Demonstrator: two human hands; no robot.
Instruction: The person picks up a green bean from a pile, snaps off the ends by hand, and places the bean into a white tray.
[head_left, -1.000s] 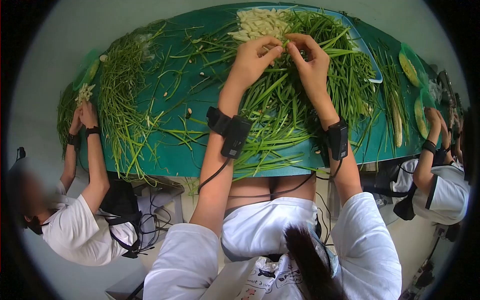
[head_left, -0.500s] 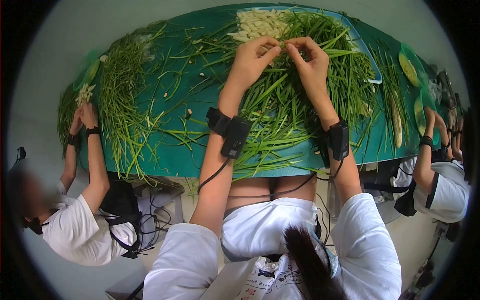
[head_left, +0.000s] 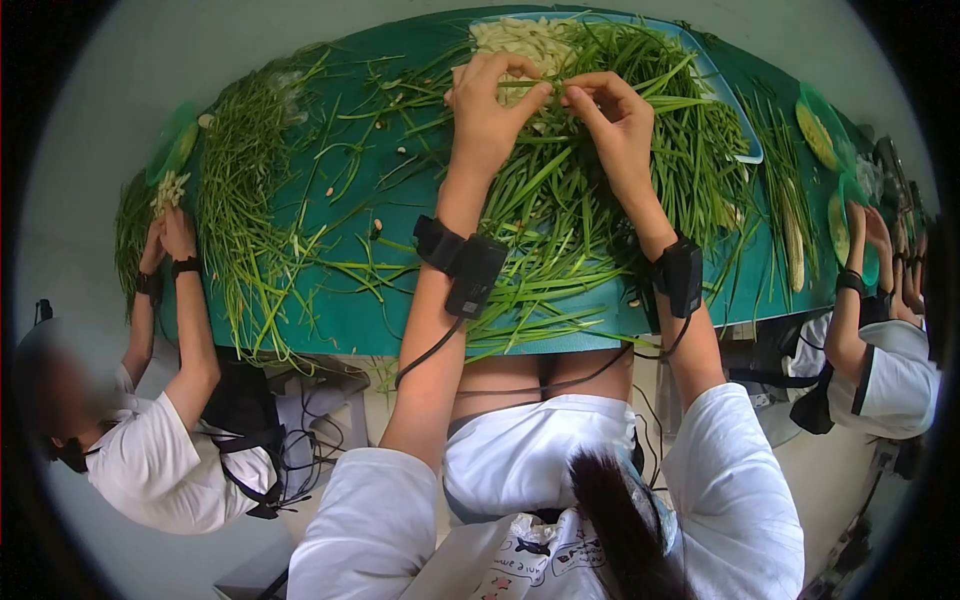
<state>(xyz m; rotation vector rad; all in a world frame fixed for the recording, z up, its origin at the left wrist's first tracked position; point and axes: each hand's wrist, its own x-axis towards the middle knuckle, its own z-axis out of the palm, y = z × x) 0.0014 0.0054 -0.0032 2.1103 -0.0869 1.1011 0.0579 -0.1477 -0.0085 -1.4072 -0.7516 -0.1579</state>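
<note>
Both of my hands are above a heap of long, thin green stalks (head_left: 560, 190) that look like chives. Between my fingertips stretches one short green stalk (head_left: 550, 83). My left hand (head_left: 490, 105) has thumb and forefinger curled round its left part. At its other end, my right hand (head_left: 618, 120) pinches with thumb and forefinger. Just beyond my left fingers lies a pile of pale, slender pieces (head_left: 540, 37), on a blue-rimmed white tray (head_left: 752, 150) that also bears green stalks.
Under everything is a green table (head_left: 345, 225). More stalks (head_left: 245, 190) form a long pile on the left. Co-workers' hands (head_left: 172, 238) hold pale pieces there; other hands (head_left: 868, 228) are by green baskets (head_left: 835, 135) at right. Wristbands with cables (head_left: 430, 350) circle my forearms.
My left hand has shifted slightly left and up, its fingers wider apart, and more of the stalk shows between my hands. The right hand is nearly in place.
</note>
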